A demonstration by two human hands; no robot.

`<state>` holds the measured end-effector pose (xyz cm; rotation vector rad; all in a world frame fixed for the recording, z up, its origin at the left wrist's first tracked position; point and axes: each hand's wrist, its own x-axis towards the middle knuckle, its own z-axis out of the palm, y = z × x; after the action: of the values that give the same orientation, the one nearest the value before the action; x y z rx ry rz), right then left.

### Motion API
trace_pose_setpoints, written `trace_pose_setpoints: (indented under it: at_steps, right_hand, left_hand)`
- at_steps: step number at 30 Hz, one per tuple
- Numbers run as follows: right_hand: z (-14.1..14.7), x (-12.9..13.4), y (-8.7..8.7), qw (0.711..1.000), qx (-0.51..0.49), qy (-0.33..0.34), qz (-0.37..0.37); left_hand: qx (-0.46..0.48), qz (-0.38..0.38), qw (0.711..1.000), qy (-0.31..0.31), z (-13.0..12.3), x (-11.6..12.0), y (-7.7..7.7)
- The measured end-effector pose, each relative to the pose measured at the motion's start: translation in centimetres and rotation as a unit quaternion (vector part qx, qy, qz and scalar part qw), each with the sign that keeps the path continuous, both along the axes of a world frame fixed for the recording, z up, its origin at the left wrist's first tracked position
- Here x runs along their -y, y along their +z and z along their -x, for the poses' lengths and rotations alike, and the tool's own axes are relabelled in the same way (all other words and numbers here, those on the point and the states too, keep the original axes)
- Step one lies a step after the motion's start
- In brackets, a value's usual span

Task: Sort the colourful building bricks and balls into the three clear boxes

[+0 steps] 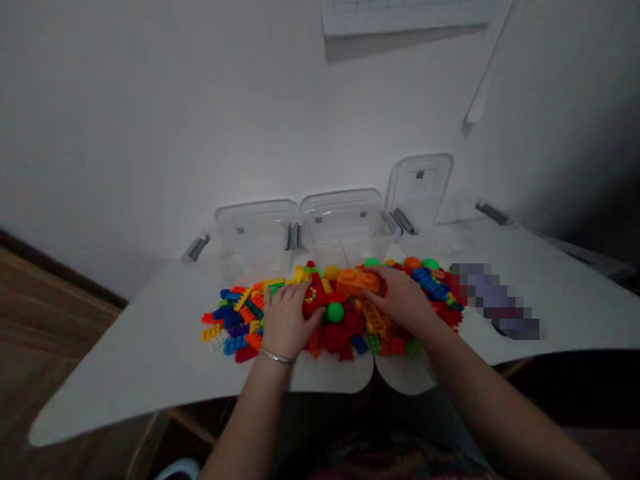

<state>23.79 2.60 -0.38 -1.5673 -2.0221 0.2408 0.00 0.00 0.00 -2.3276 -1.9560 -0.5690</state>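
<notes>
My right hand (404, 301) grips a large orange toy brick (356, 282) by its right end, thumb at the front and fingers behind. My left hand (289, 321), with a bracelet at the wrist, is closed around a red toy piece (313, 297) marked with a ring of yellow-green dots. Its far fingertips are partly hidden. Between the hands lies a green ball (335, 311). Beneath both hands spreads a heap of mixed plastic building bricks, with blue bricks (235, 317) to the left and a red cluster (343, 335) in front.
Clear plastic boxes with lids raised stand behind the heap, among them a left box (257, 257), a middle box (345, 250) and a right lid (420, 190). A blurred-out object (495, 303) lies on the right of the white table (135, 360). The wall rises close behind.
</notes>
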Motion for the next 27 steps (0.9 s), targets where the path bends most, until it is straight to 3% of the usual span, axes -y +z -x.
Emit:
trace_pose_setpoints:
  at_steps: [3,6,10,15,18,22,25,27]
  right_hand:
    - [0.1,-0.1,-0.5,1.0,0.004,0.021,-0.021]
    - [0.0,0.0,-0.7,0.999,-0.005,0.036,-0.039]
    - [0.4,0.5,-0.1,0.996,-0.03,0.026,-0.077]
    - [2.6,1.9,1.5,0.989,-0.097,0.073,-0.087]
    - [4.1,2.5,2.0,0.978,-0.164,0.126,-0.012]
    - [4.2,2.2,2.9,0.954,-0.247,0.153,0.072]
    - [2.7,-0.5,4.4,0.939,-0.318,0.118,0.059]
    - [1.4,-3.5,5.6,0.93,-0.363,0.056,0.002]
  left_hand:
    - [0.032,0.004,0.999,-0.017,0.4,-0.1,0.1]
    - [0.102,-0.048,0.993,-0.038,0.9,-0.4,-0.3]
    - [0.221,-0.138,0.964,-0.059,1.2,-0.7,-1.2]
    - [0.332,-0.137,0.923,-0.138,-0.5,-0.3,-1.8]
    - [0.317,-0.171,0.915,-0.182,-1.8,0.2,-1.8]
    - [0.286,-0.177,0.925,-0.175,-2.5,1.1,-1.7]
    - [0.225,-0.174,0.95,-0.128,-2.4,2.5,-2.0]
    - [0.173,-0.176,0.966,-0.078,-2.5,3.5,-2.4]
